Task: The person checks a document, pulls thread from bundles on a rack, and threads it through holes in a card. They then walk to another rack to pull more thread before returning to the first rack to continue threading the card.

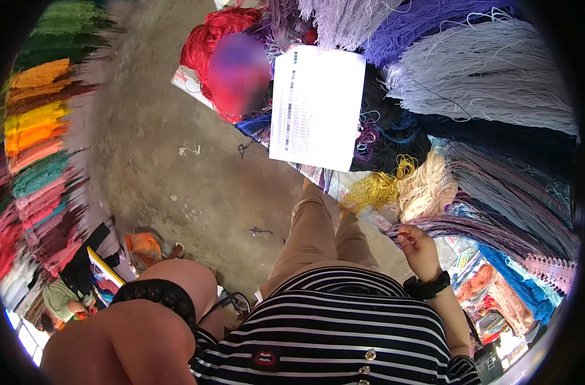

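Observation:
My right hand (422, 253), with a black band at the wrist, is closed in a pinch at the loose end of a bundle of purple and mauve yarn strands (479, 230). Thumb and fingertips meet on the strand tips. My left hand (116, 340) is raised very close at the lower left, past a bracelet of large black beads (157, 295); its fingers are out of sight. Beside the right hand lie a cream yarn hank (427, 189) and a yellow yarn hank (379, 190). A white printed sheet (317, 106) rests on the yarn farther off.
Lilac yarn (479, 70) and violet yarn (427, 29) pile up at the far right. Red yarn (196, 48) sits past the sheet, partly behind a blurred patch. Many-coloured hanks (39, 135) line the left. Between them is concrete floor (177, 147) with thread scraps. Another person (61, 298) shows at lower left.

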